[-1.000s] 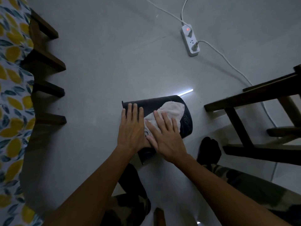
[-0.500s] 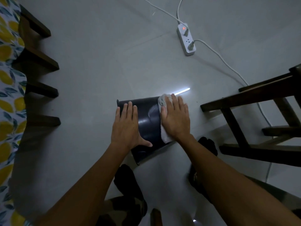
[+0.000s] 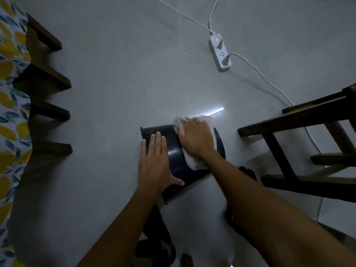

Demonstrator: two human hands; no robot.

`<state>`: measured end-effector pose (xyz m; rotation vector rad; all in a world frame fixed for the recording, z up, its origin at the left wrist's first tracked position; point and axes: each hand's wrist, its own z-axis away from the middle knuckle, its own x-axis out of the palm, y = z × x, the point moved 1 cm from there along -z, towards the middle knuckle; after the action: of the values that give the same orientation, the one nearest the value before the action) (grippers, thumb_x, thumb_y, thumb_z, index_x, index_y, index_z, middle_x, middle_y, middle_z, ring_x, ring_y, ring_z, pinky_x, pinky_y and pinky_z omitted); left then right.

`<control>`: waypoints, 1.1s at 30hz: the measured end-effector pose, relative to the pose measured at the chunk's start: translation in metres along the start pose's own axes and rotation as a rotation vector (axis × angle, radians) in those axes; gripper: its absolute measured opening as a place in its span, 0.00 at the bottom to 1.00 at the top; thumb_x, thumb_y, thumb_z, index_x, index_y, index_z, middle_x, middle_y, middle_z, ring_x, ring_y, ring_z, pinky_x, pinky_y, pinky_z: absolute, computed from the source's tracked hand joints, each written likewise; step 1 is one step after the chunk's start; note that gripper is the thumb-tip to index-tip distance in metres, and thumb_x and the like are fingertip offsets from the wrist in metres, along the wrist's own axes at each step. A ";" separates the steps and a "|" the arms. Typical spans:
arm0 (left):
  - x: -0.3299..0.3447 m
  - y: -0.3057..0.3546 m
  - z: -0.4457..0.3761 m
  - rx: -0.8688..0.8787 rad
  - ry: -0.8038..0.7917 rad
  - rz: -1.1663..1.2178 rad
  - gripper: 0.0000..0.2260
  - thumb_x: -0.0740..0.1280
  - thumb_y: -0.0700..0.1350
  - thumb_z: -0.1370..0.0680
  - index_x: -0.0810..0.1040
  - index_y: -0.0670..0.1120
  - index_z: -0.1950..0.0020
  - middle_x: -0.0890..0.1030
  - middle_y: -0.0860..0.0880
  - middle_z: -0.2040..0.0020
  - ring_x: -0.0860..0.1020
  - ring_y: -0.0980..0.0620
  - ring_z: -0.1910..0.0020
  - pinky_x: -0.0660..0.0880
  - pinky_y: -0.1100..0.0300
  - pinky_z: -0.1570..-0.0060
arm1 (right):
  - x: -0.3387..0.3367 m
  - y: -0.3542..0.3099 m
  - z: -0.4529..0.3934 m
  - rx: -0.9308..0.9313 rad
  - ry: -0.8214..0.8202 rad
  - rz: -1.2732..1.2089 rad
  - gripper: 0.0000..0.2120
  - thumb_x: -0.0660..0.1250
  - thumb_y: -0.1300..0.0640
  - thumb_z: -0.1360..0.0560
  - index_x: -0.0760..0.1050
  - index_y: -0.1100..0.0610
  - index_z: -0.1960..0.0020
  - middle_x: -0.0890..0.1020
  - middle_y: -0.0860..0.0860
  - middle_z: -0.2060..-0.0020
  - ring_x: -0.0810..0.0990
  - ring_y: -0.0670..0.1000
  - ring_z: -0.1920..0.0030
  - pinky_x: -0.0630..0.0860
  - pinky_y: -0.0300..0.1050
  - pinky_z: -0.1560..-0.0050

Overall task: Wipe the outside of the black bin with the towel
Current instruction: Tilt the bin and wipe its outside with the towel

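Observation:
The black bin (image 3: 176,158) lies on its side on the grey floor, its curved wall facing up. My left hand (image 3: 154,160) rests flat on the bin's left part, fingers together, holding it still. My right hand (image 3: 195,138) presses a white towel (image 3: 191,162) against the bin's right part, near its far edge. The towel shows beyond my fingertips and below my palm; the rest of it is hidden under the hand.
A white power strip (image 3: 220,53) with a red light and white cables lies on the floor at the back. Dark wooden furniture (image 3: 300,120) stands close on the right. Wooden legs (image 3: 48,79) beside a lemon-print cloth (image 3: 11,105) line the left. My knees are below.
My right hand slid the towel across the bin from the middle toward its right and far edge. My left hand stayed on the bin's left part.

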<state>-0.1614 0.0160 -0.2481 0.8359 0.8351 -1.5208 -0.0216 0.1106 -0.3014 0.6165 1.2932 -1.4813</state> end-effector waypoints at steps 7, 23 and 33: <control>-0.001 -0.004 -0.011 -0.009 -0.019 0.008 0.73 0.63 0.84 0.44 0.39 0.38 0.18 0.40 0.38 0.18 0.39 0.40 0.18 0.39 0.39 0.22 | 0.010 0.041 0.073 0.066 0.174 0.136 0.27 0.50 0.49 0.15 0.59 0.54 0.18 0.63 0.56 0.19 0.59 0.60 0.19 0.58 0.59 0.21; -0.011 -0.009 -0.025 -0.008 -0.069 0.062 0.74 0.68 0.82 0.47 0.39 0.41 0.18 0.40 0.41 0.17 0.40 0.42 0.18 0.46 0.38 0.21 | -0.014 0.050 0.007 0.232 0.174 -0.161 0.21 0.46 0.43 0.16 0.72 0.46 0.31 0.81 0.51 0.40 0.79 0.55 0.40 0.75 0.52 0.40; -0.031 -0.003 -0.012 0.032 0.021 0.000 0.71 0.73 0.77 0.43 0.41 0.41 0.17 0.41 0.38 0.17 0.40 0.39 0.18 0.46 0.39 0.21 | -0.028 0.063 0.040 0.493 0.158 -0.499 0.21 0.46 0.44 0.13 0.69 0.55 0.32 0.81 0.57 0.45 0.80 0.59 0.45 0.76 0.54 0.43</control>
<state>-0.1607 0.0420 -0.2272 0.8766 0.8285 -1.5310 0.0546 0.0908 -0.2906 0.7733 1.2604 -2.2379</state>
